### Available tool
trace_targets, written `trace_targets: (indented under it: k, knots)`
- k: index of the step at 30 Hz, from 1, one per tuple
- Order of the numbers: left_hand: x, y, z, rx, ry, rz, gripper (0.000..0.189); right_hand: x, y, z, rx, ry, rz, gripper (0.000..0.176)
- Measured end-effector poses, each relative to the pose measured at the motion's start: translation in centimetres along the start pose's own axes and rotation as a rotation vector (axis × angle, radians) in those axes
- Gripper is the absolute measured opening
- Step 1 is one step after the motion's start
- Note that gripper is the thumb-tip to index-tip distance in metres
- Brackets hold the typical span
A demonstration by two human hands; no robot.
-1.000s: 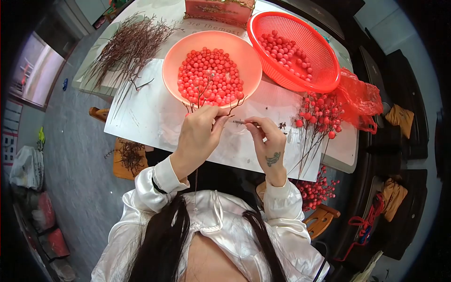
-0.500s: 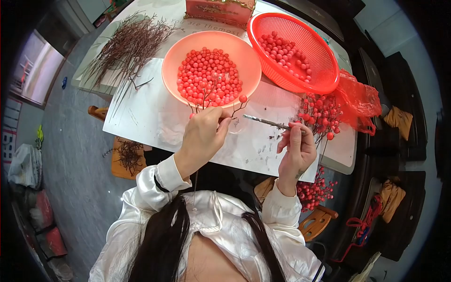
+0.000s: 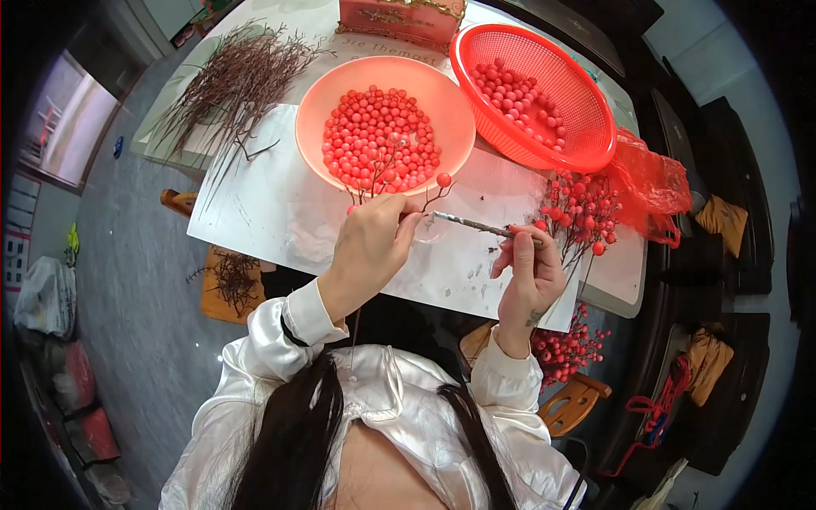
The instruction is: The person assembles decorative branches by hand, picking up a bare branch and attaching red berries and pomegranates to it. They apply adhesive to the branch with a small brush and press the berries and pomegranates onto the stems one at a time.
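My left hand (image 3: 371, 246) is closed around a thin brown artificial twig (image 3: 432, 201), whose branches fan out above the fingers. A few red berries sit on its tips, one (image 3: 444, 180) at the right. Between the thumb and fingers of my right hand (image 3: 529, 276) is a slim brush-like stick (image 3: 480, 226) with a whitish tip. That tip points left, close to the twig. Just beyond my left hand stands a pale pink bowl (image 3: 310, 106) holding many loose red berries (image 3: 374, 127). The twig's lower part is hidden by my left hand.
A red mesh basket (image 3: 595, 119) with more berries stands at the back right. Finished berry sprays (image 3: 578, 208) and red plastic (image 3: 650, 183) lie at the right. Bare twigs (image 3: 242, 85) are heaped at the left; more lie on a stool (image 3: 223, 306). A pink box (image 3: 399, 24) is behind.
My right hand has moved slightly left, bringing the brush tip nearer the twig. My left hand keeps its hold on the twig almost in place.
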State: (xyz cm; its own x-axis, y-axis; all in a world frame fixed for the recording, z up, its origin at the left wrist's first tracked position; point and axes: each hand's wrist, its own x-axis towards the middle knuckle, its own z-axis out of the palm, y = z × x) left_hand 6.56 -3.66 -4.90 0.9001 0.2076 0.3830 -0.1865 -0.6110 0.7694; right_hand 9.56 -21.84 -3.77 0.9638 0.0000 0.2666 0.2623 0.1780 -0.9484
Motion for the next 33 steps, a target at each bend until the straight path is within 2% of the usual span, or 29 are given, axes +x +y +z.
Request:
trace_targets:
  k: [10,13,17,20,23,24,30,31,33]
  knots:
    - [0.0,-0.2,-0.2,0.001,-0.008,-0.024,0.007,-0.3,-0.8,0.1,0.087,0.029,-0.005,0.014]
    - [0.0,-0.2,-0.3,-0.026,0.018,0.014,0.007,0.2,-0.2,0.4,-0.100,-0.029,-0.009,0.014]
    - [0.1,0.2,-0.9,-0.100,0.035,-0.108,0.005,1.8,1.3,0.5,-0.266,-0.167,0.137,0.012]
    - [0.1,0.1,-1.7,-0.130,0.046,-0.147,0.006,3.1,3.3,1.3,-0.474,-0.365,-0.093,0.012]
    - [-0.2,-0.1,-2.4,-0.109,0.024,-0.156,0.005,3.5,2.6,2.1,-0.605,-0.496,-0.122,0.012]
    - [-0.3,0.0,-2.6,-0.109,0.017,-0.167,0.005,3.8,2.4,2.1,-0.666,-0.531,-0.156,0.020]
    - [-0.4,0.9,-4.1,-0.233,-0.022,-0.288,0.008,4.4,-0.9,1.1,-1.070,-0.536,-0.303,0.043]
    - [-0.4,0.7,-4.2,-0.232,-0.027,-0.295,0.008,5.0,-2.2,1.1,-1.109,-0.540,-0.241,0.042]
    - [-0.5,0.4,-4.5,-0.230,-0.038,-0.311,0.008,7.2,-2.7,0.3,-1.115,-0.482,-0.372,0.038]
